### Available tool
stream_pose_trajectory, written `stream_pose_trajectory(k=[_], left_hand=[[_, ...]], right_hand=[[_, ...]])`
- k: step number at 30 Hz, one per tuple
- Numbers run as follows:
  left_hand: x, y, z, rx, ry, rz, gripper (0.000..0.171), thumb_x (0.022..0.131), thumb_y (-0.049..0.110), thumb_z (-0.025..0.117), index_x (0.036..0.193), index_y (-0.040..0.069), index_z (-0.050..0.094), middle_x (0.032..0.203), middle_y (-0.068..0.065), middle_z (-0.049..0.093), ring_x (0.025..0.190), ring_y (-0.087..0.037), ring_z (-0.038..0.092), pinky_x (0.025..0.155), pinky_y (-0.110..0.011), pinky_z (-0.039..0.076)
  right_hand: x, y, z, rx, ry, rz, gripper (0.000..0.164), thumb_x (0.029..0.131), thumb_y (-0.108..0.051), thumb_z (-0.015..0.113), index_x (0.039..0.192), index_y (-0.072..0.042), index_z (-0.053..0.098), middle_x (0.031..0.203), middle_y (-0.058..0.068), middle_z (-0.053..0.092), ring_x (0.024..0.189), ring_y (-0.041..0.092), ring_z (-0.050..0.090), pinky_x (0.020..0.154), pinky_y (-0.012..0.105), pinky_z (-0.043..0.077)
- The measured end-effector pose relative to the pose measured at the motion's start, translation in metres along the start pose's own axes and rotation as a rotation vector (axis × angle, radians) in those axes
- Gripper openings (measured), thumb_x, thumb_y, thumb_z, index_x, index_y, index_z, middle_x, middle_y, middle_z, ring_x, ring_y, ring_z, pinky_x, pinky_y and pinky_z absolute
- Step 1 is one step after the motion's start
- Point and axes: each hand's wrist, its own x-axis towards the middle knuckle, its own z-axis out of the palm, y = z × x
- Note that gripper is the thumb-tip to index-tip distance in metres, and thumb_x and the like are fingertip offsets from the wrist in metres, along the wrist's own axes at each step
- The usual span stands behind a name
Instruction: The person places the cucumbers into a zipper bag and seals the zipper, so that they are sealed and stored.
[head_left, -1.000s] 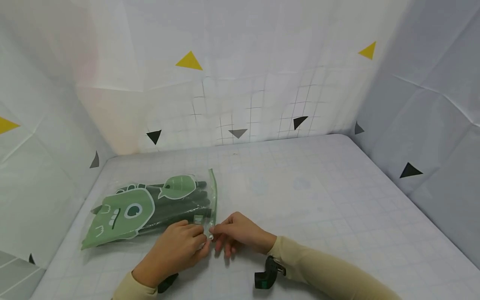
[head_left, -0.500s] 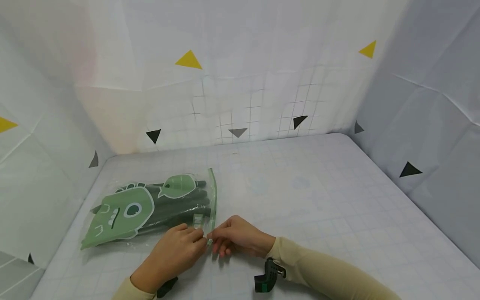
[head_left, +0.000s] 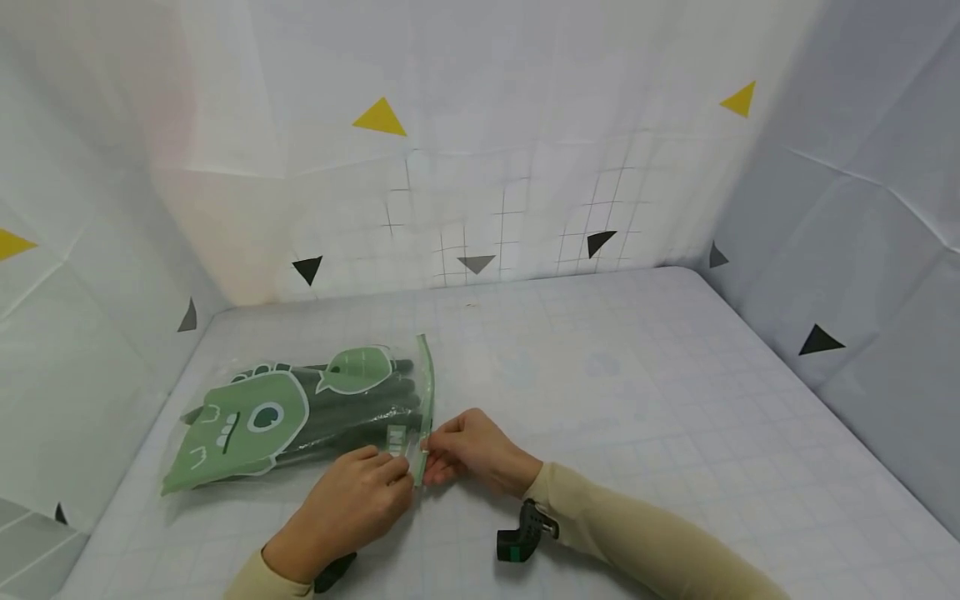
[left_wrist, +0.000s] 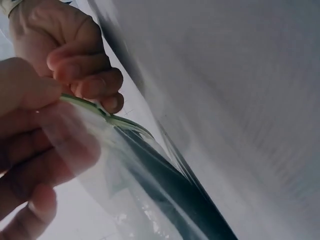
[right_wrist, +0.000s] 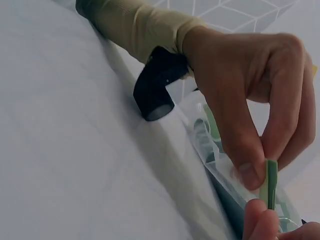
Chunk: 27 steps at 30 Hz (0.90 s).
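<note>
A clear zip bag (head_left: 285,417) printed with a green one-eyed monster lies at the left of the table, full of dark, long, rounded things. Its green zip strip (head_left: 427,383) runs along the right end. My left hand (head_left: 348,500) pinches the near corner of that end between thumb and finger; the right wrist view shows the strip's green tip (right_wrist: 270,182) poking out of this grip. Just farther along the strip, my right hand (head_left: 480,450) pinches the small whitish slider (left_wrist: 102,109), which its fingers mostly hide.
A white table (head_left: 637,400) with a faint grid spreads to the right of the bag. White sheets with yellow and black triangles wall it in at the back (head_left: 480,167) and sides. A black camera (head_left: 525,533) hangs under my right wrist.
My right hand first came slightly nearer to the bag's near corner, then moved away along the zip strip, baring more of its near end. My left hand has stayed at the corner.
</note>
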Motion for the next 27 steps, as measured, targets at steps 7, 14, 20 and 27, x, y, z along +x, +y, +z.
stream_pose_trajectory(k=[7,14,20,27], left_hand=[[0.000,0.001,0.000,0.007,-0.002,-0.018,0.055,0.110,0.014,0.029,0.067,0.011,0.063,0.073,0.001,0.057,0.055,-0.013,0.052,0.051,-0.027,0.035],[0.003,0.001,0.000,0.035,0.008,-0.019,0.047,0.108,0.008,0.036,0.072,0.007,0.066,0.079,-0.003,0.062,0.060,-0.015,0.056,0.055,-0.029,0.042],[0.005,0.000,0.001,0.011,0.040,-0.039,0.050,0.110,0.010,0.031,0.071,0.009,0.063,0.078,-0.001,0.060,0.059,-0.014,0.054,0.054,-0.028,0.041],[0.004,0.001,0.000,-0.076,0.010,-0.153,0.021,0.087,0.006,0.072,0.071,0.015,0.063,0.073,0.004,0.055,0.058,-0.009,0.048,0.055,-0.025,0.037]], right_hand=[[0.009,-0.001,-0.002,0.024,0.053,-0.014,0.016,0.096,-0.003,0.067,0.092,0.010,0.076,0.080,0.023,0.073,0.061,0.018,0.071,0.058,0.027,0.059],[0.015,-0.003,-0.005,0.043,0.072,-0.034,0.017,0.096,-0.001,0.066,0.097,0.013,0.074,0.079,0.020,0.072,0.061,0.018,0.071,0.058,0.027,0.059],[0.018,-0.006,-0.007,0.032,0.087,-0.038,0.017,0.095,-0.001,0.065,0.096,0.014,0.074,0.075,0.018,0.072,0.059,0.017,0.070,0.057,0.027,0.059],[0.011,-0.006,-0.004,-0.133,0.126,-0.117,0.012,0.093,-0.004,0.076,0.095,0.007,0.074,0.077,0.016,0.074,0.062,0.024,0.073,0.061,0.036,0.061]])
